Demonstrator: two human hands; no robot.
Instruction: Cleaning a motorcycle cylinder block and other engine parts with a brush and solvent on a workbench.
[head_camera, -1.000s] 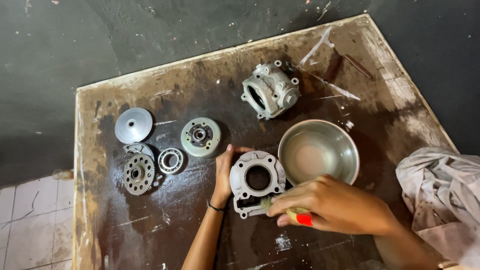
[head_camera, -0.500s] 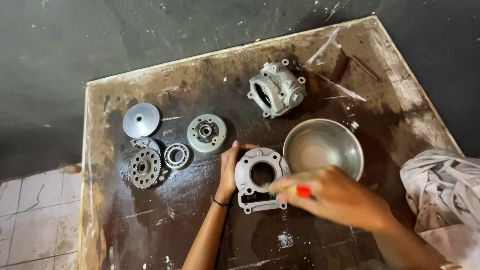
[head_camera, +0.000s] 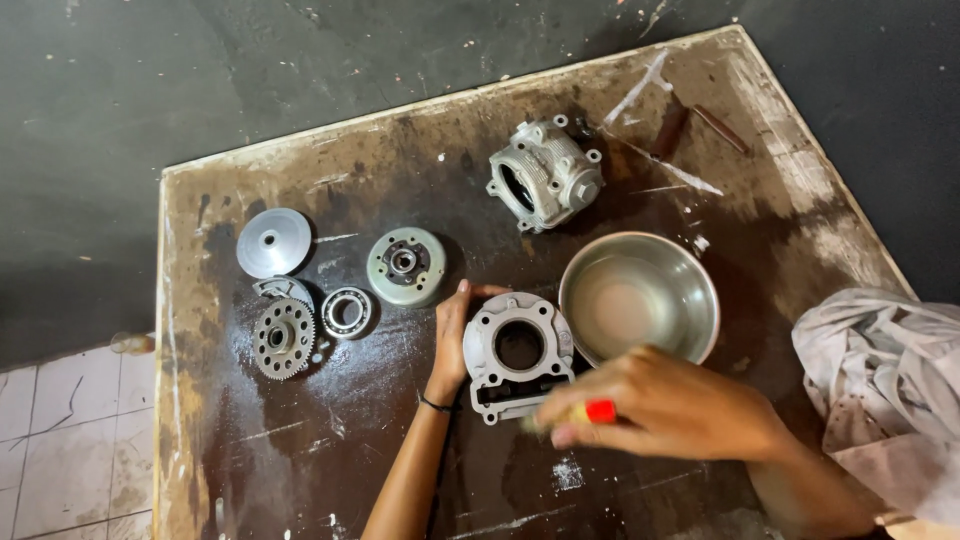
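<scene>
Because the left hand (head_camera: 455, 335) only presses flat on the side of the engine cylinder block (head_camera: 518, 352) on the counter (head_camera: 300, 470), the block could slide into the steel bowl (head_camera: 640, 297) when the right hand (head_camera: 665, 405), its grip pinching a yellow brush with a red tip (head_camera: 598, 411), scrubs hard.

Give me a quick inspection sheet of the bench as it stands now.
Surface: worn, stained wooden board, scratched.
Job's things: left hand steadies the grey cylinder block; right hand holds a red-tipped tool, blurred, at the block's near edge.
Clutter: steel bowl, cylinder head, flywheel, bearing, gear, pulley disc, pale rag.
Fingers: bare, both occupied.
Cables: nothing seen.
Surroundings: dark floor, tiles.
</scene>
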